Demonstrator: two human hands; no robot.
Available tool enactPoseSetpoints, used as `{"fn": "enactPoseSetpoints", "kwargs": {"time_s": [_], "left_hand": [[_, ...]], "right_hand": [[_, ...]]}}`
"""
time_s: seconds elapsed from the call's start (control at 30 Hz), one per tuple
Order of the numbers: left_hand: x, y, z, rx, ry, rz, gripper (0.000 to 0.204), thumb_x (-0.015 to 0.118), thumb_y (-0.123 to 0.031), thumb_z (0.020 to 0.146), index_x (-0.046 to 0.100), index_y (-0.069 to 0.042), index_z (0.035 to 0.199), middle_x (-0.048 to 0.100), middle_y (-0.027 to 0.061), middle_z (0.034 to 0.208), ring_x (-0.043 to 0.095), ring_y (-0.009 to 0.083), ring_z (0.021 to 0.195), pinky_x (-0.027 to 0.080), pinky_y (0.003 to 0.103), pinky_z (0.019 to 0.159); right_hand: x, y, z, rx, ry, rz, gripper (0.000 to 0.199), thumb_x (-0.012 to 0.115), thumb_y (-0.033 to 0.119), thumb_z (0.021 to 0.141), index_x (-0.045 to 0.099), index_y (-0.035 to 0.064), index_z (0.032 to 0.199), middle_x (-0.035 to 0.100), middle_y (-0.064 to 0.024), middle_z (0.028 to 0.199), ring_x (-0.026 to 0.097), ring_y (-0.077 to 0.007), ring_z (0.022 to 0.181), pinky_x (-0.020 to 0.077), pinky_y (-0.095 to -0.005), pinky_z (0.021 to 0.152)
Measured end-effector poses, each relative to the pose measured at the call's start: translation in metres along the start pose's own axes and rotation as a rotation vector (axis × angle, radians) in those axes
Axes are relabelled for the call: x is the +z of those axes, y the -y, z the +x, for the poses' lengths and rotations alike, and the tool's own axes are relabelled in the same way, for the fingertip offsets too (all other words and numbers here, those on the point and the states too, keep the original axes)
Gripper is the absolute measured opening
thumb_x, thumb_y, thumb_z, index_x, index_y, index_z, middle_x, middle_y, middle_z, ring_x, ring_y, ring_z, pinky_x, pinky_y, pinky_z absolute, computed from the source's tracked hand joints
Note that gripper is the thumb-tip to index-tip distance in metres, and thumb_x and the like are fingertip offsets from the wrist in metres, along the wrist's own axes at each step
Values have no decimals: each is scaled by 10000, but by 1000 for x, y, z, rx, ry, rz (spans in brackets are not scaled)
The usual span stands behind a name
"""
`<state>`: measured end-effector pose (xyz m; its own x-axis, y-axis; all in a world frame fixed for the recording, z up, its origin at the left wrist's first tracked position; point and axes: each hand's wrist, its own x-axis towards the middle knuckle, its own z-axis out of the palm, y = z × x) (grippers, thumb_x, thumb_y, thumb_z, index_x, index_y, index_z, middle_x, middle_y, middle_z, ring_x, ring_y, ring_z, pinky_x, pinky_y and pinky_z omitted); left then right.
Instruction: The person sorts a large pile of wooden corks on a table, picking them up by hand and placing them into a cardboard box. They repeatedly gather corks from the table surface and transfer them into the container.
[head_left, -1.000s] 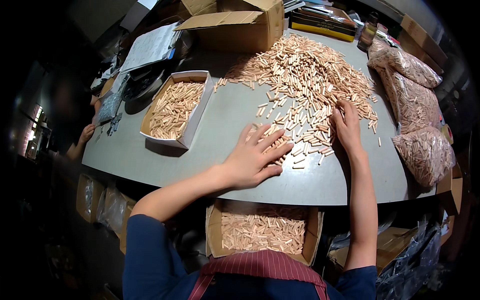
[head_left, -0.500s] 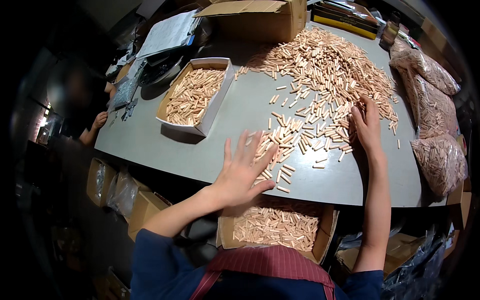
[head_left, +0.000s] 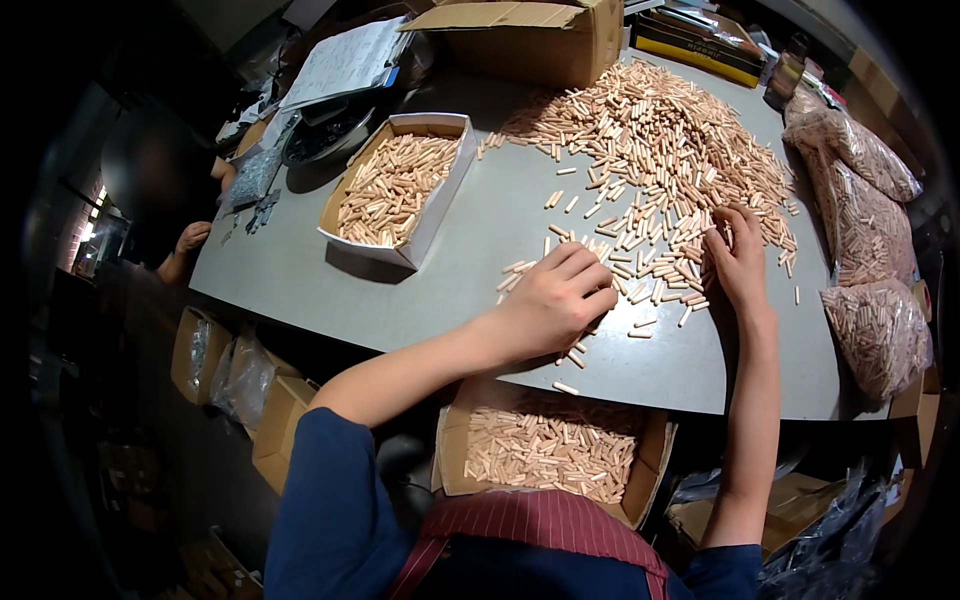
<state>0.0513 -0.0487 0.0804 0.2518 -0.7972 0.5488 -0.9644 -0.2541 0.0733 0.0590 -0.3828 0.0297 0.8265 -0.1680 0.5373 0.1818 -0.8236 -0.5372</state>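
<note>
Many short wooden dowels (head_left: 650, 130) lie in a big heap on the grey table (head_left: 480, 335), thinning out toward its near edge. My left hand (head_left: 560, 295) is closed over the loose dowels at the near left of the heap, its knuckles up. Whatever lies under those curled fingers is hidden. At the heap's right side, my right hand (head_left: 740, 258) has its fingers bent in toward the thumb among the dowels; its fingertips are partly hidden, so I cannot make out what they hold. Below the table edge, an open cardboard box (head_left: 455, 470) holds more dowels.
A white-sided box (head_left: 445, 200) of dowels stands left of the heap. Clear bags (head_left: 870, 240) packed with dowels line the right side. Behind are a large carton (head_left: 510, 55), a clipboard with paper (head_left: 345, 60) and a dark bowl (head_left: 325, 140). Another person's hand (head_left: 193, 237) rests at the left edge.
My left hand has moved right and away from me, its spread fingers now curled over dowels. My right hand has barely moved; its fingers are more bent.
</note>
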Motion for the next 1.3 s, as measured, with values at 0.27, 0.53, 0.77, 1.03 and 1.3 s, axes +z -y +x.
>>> {"fn": "enactPoseSetpoints", "kwargs": {"time_s": [0.27,0.53,0.77,1.03,1.3], "left_hand": [[7,0,17,197,120,-109,148,657,-117,781,554,-45,860,581,97,913,595,272,944,481,400,932],[-11,9,-8,8,38,62,199,657,-76,804,615,-42,996,615,143,1012,599,340,1014,474,460,946],[-114,90,-58,-579,-327,526,207,576,-50,954,657,3,1138,658,177,1090,602,363,1079,469,467,966],[-45,2,-79,-497,27,-13,525,564,-151,1005,456,61,1473,507,283,1484,452,464,1408,343,532,1176],[-6,-36,-57,-332,300,-12,832,480,-601,1026,362,21,1566,336,198,1654,234,390,1561,124,567,1263]], "right_hand": [[-3,4,1,-6,9,-12,274,661,159,914,684,4,1139,597,-182,1310,596,-368,1222,480,-425,1042],[3,-5,0,13,13,47,334,672,138,905,650,22,1217,603,-185,1298,601,-360,1202,483,-423,1033],[3,-10,1,-12,17,-17,451,672,147,921,567,6,1337,596,-200,1318,583,-369,1234,465,-428,1063],[1,-13,0,27,34,-1,445,648,172,970,540,9,1369,580,-200,1345,562,-361,1263,437,-413,1093],[-3,-7,2,20,92,-27,408,640,193,990,561,14,1348,589,-185,1339,566,-351,1266,440,-407,1085]]}}
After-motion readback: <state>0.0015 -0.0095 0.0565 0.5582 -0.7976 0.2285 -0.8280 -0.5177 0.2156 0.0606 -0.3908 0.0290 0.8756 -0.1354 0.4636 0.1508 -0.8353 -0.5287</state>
